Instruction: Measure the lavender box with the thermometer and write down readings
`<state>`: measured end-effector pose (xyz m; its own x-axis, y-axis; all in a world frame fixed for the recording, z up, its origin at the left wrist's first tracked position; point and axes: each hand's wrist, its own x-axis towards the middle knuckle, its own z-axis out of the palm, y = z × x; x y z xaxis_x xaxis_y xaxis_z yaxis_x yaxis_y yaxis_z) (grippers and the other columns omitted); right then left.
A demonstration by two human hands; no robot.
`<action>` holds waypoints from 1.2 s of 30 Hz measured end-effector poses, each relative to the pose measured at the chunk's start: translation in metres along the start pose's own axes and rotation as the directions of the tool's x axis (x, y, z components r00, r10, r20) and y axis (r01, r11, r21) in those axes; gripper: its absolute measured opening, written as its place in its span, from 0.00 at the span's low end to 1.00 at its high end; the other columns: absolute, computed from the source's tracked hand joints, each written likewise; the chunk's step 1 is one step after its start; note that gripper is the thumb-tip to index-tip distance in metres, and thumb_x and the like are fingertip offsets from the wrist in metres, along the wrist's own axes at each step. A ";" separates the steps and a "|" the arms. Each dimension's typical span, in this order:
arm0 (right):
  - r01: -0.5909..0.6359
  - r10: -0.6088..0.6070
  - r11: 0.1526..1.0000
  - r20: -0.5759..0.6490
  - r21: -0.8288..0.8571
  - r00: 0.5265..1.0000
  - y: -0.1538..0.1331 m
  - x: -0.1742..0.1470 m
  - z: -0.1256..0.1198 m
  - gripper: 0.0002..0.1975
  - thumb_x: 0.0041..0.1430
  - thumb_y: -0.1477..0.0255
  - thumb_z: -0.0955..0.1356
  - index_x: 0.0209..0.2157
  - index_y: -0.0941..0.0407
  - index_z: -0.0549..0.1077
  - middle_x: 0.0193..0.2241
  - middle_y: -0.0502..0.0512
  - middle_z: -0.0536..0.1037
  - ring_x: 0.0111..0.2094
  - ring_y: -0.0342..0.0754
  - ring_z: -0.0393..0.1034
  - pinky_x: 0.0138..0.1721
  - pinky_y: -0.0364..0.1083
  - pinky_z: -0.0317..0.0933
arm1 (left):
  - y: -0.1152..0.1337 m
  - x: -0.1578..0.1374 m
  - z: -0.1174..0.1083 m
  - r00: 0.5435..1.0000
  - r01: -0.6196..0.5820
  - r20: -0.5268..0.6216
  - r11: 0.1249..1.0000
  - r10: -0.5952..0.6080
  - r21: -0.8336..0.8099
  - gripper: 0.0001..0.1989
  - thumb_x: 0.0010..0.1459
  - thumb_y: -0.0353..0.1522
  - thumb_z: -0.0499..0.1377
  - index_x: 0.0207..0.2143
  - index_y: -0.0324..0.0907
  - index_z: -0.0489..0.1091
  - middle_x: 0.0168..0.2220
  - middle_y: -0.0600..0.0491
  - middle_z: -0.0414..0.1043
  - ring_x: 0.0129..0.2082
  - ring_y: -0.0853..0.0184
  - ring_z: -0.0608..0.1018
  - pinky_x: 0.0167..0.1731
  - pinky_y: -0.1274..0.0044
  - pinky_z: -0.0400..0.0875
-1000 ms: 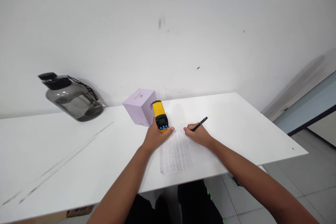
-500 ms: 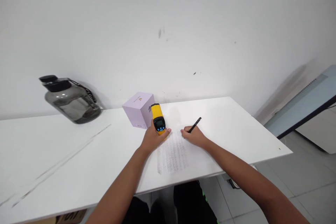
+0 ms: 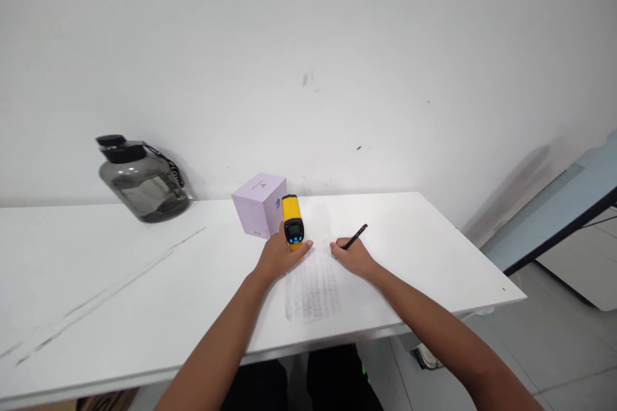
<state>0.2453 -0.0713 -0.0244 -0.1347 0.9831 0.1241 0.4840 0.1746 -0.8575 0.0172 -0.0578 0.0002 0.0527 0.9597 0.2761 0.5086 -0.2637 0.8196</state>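
Observation:
My left hand (image 3: 279,254) is wrapped around a yellow and black infrared thermometer gun (image 3: 292,212), its small screen and blue buttons facing me. The thumb sticks out to the right over the top of a sheet of paper (image 3: 313,292) covered in rows of faint grey writing. Just right of the thumb, my right hand (image 3: 354,257) pinches a slim black pen (image 3: 355,236) in a writing grip, resting at the sheet's upper right. The pen's tip is hidden by the fingers. Close behind my left hand stands a lilac box (image 3: 260,205).
A large grey see-through water bottle (image 3: 144,183) with a black lid and strap is by the wall at the left. The white table (image 3: 120,282) has grey marbled streaks. Beyond its right edge leans a pale blue-grey panel (image 3: 554,205).
The camera view has shifted and turned slightly. The thermometer gun and the pen stay in my hands near the top of the sheet, and the pen leans a little lower.

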 end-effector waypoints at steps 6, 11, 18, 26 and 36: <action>0.001 -0.001 1.000 0.006 0.013 1.000 0.001 0.000 0.001 0.18 0.56 0.62 0.64 0.16 0.54 0.58 0.17 0.45 0.56 0.22 0.41 0.51 0.25 0.43 0.47 | 0.004 -0.001 -0.002 0.990 -0.006 0.143 0.982 -0.022 0.189 0.23 0.56 0.52 0.58 0.43 0.44 0.66 0.41 0.46 0.77 0.41 0.53 0.79 0.42 0.65 0.71; -0.007 0.008 0.999 -0.023 0.041 1.000 0.002 0.000 0.002 0.19 0.56 0.62 0.64 0.17 0.54 0.57 0.17 0.44 0.54 0.22 0.41 0.49 0.25 0.43 0.46 | 0.005 -0.001 -0.003 0.991 -0.019 0.134 0.979 -0.008 0.201 0.24 0.56 0.51 0.58 0.45 0.44 0.67 0.43 0.46 0.77 0.43 0.53 0.79 0.43 0.64 0.71; 0.000 -0.001 1.000 0.036 0.013 0.999 0.001 -0.001 0.000 0.18 0.56 0.64 0.64 0.16 0.54 0.58 0.16 0.43 0.55 0.21 0.40 0.50 0.25 0.43 0.45 | 0.005 -0.002 -0.003 0.992 -0.023 0.124 0.985 0.001 0.174 0.26 0.56 0.51 0.59 0.48 0.43 0.66 0.46 0.45 0.77 0.45 0.53 0.80 0.44 0.64 0.72; -0.125 0.118 0.956 0.041 0.265 0.992 0.002 0.014 -0.009 0.23 0.61 0.52 0.63 0.22 0.55 0.72 0.10 0.44 0.61 0.16 0.42 0.54 0.24 0.43 0.51 | 0.001 -0.001 -0.002 0.991 -0.010 0.134 0.987 -0.013 0.163 0.27 0.56 0.52 0.59 0.49 0.43 0.66 0.46 0.45 0.77 0.45 0.52 0.79 0.44 0.63 0.72; 0.032 -0.102 0.955 -0.224 -0.295 0.969 0.004 0.027 -0.010 0.16 0.62 0.69 0.64 0.48 0.55 0.78 0.50 0.59 0.80 0.50 0.54 0.75 0.51 0.49 0.65 | 0.010 -0.004 -0.007 0.988 -0.006 0.152 0.988 -0.018 0.157 0.27 0.54 0.48 0.62 0.51 0.45 0.62 0.43 0.49 0.76 0.42 0.55 0.79 0.39 0.69 0.69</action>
<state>0.2524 -0.0434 -0.0194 0.0144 0.9475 0.3195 0.7132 0.2142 -0.6674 0.0161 -0.0646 0.0113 0.1735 0.9679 0.1816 0.6368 -0.2510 0.7290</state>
